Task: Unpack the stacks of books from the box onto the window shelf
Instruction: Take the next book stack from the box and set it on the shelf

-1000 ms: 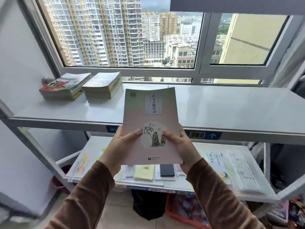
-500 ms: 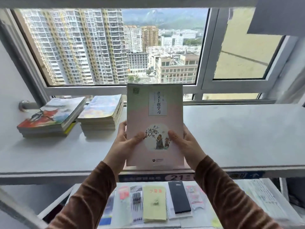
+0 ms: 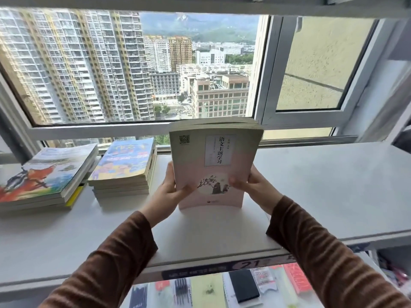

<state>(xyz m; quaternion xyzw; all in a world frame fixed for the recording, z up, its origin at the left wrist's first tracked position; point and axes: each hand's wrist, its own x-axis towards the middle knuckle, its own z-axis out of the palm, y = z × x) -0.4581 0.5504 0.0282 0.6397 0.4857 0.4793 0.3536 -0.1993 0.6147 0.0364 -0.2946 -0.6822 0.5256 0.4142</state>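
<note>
I hold a stack of pale pink-and-green books [image 3: 213, 161] upright over the middle of the white window shelf [image 3: 322, 192]. My left hand [image 3: 169, 192] grips its left edge, thumb on the cover. My right hand [image 3: 253, 187] grips the right edge the same way. The stack's lower edge is at or just above the shelf surface; I cannot tell if it touches. Two earlier stacks lie flat on the shelf to the left: one with a blue cover [image 3: 124, 165] and one with a red-and-white cover [image 3: 44, 176]. The box is out of view.
The window frame [image 3: 142, 130] runs right behind the shelf. The shelf's right half is bare white surface. A lower shelf [image 3: 209, 290] under the front edge carries stationery packs and a black item [image 3: 243, 285].
Both hands carried the book stack up from below the shelf edge and forward over the shelf. It now stands farther in, next to the blue-covered stack.
</note>
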